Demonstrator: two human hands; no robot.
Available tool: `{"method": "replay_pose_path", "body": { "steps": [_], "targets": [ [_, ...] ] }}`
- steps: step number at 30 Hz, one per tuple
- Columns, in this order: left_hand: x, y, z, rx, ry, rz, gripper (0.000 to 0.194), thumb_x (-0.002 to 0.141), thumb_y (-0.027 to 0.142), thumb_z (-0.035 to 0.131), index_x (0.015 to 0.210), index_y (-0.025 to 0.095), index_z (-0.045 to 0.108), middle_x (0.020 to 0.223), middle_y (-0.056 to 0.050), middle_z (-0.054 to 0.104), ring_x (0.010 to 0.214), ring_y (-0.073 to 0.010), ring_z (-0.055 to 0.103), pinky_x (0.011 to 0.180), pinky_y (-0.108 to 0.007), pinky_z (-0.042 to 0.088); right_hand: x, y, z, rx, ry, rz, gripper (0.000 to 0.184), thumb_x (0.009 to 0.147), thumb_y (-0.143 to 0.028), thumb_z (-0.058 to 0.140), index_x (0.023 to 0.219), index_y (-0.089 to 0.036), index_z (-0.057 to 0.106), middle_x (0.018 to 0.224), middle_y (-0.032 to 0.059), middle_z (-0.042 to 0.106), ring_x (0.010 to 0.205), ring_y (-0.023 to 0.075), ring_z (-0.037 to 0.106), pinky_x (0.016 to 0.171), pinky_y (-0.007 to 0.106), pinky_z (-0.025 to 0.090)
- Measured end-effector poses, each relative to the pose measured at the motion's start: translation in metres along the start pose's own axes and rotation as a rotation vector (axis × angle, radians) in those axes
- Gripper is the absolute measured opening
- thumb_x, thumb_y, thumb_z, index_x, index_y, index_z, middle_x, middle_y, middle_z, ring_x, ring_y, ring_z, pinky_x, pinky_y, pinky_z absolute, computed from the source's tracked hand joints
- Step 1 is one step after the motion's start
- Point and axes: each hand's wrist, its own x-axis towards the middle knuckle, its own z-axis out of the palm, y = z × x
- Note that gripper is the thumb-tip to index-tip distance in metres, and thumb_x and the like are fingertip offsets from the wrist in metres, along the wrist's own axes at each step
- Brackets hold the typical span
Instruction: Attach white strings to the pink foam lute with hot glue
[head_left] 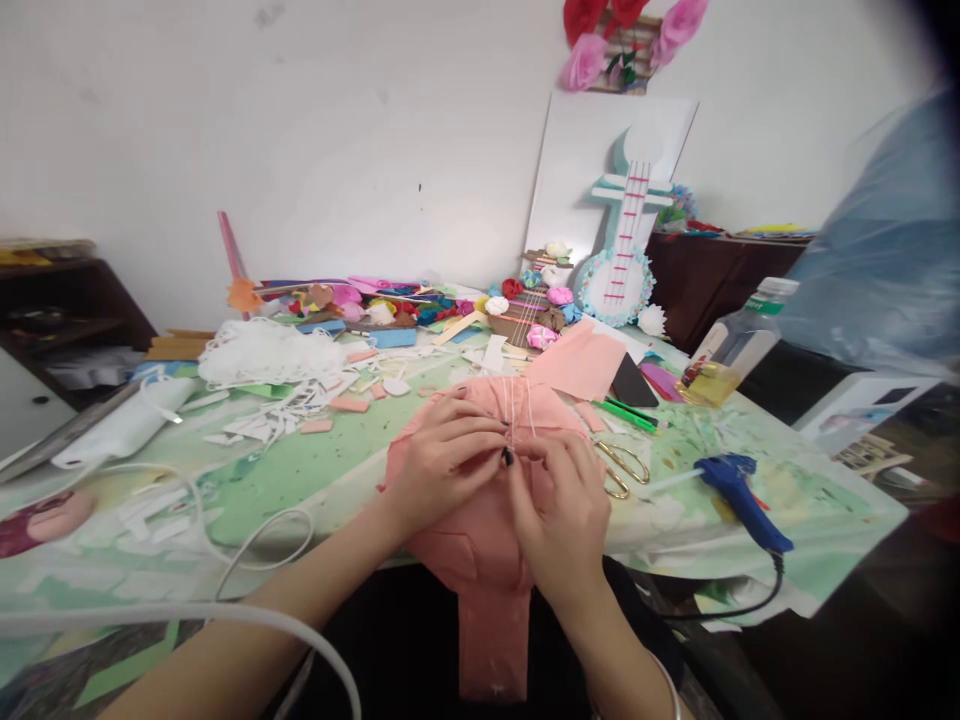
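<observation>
A craft instrument (pixel 491 645) covered in salmon-pink paper lies in front of me, its round body on the table edge and its narrow neck pointing toward my lap. White strings (pixel 512 395) run over the far part of the body. Fingertips of my left hand (pixel 450 450) meet those of my right hand (pixel 559 490) at the near end of the strings. Both hands pinch there, apparently on the white string, though the fingers cover most of it. Gold-handled scissors (pixel 622 465) lie just right of my right hand.
A blue glue gun (pixel 742 500) and a bottle of yellow liquid (pixel 731 350) are on the right. Green pens (pixel 626 414) and a dark phone-like slab (pixel 634 380) lie beyond the scissors. White cord (pixel 262 350) and paper scraps spread left. A finished white-and-blue instrument (pixel 619 260) stands behind.
</observation>
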Motion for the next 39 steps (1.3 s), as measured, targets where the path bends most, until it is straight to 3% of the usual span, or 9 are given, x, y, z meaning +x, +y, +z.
{"method": "replay_pose_path", "body": {
  "steps": [18,31,34,39],
  "targets": [
    [-0.001,0.000,-0.007,-0.040,-0.070,0.010,0.019,0.081,0.010,0.058,0.093,0.022,0.067,0.090,-0.001,0.074,0.093,-0.0182,0.065,0.106,-0.046,0.040,-0.010,0.003,0.007,0.070,-0.017,0.011,0.010,0.089,-0.011,0.047,0.086,-0.018,0.054,0.082,0.0055,0.056,0.078,0.0185,0.050,0.070,0.034,0.044],
    [0.002,-0.003,-0.005,-0.044,0.003,-0.082,0.023,0.082,0.008,0.055,0.100,0.021,0.062,0.101,-0.004,0.072,0.098,-0.0186,0.065,0.102,-0.042,0.045,-0.019,0.008,0.013,0.092,0.005,-0.012,0.010,0.087,-0.008,0.049,0.084,-0.017,0.053,0.079,0.0051,0.053,0.077,0.0188,0.049,0.069,0.034,0.043],
    [0.006,-0.001,-0.005,0.016,0.023,-0.102,0.029,0.082,0.010,0.057,0.109,0.020,0.058,0.113,-0.007,0.067,0.110,-0.0210,0.059,0.099,-0.040,0.046,-0.019,0.007,0.013,0.094,0.000,-0.023,0.010,0.087,-0.008,0.049,0.083,-0.016,0.053,0.079,0.0053,0.052,0.077,0.0187,0.048,0.070,0.035,0.042],
    [0.013,-0.004,-0.005,0.170,-0.033,-0.275,0.053,0.077,0.025,0.063,0.125,0.018,0.043,0.130,-0.014,0.053,0.124,-0.0295,0.046,0.105,-0.050,0.037,-0.020,0.009,0.015,0.098,0.000,-0.028,0.010,0.088,-0.009,0.049,0.084,-0.016,0.054,0.079,0.0055,0.052,0.076,0.0189,0.047,0.069,0.036,0.041]
  ]
}}
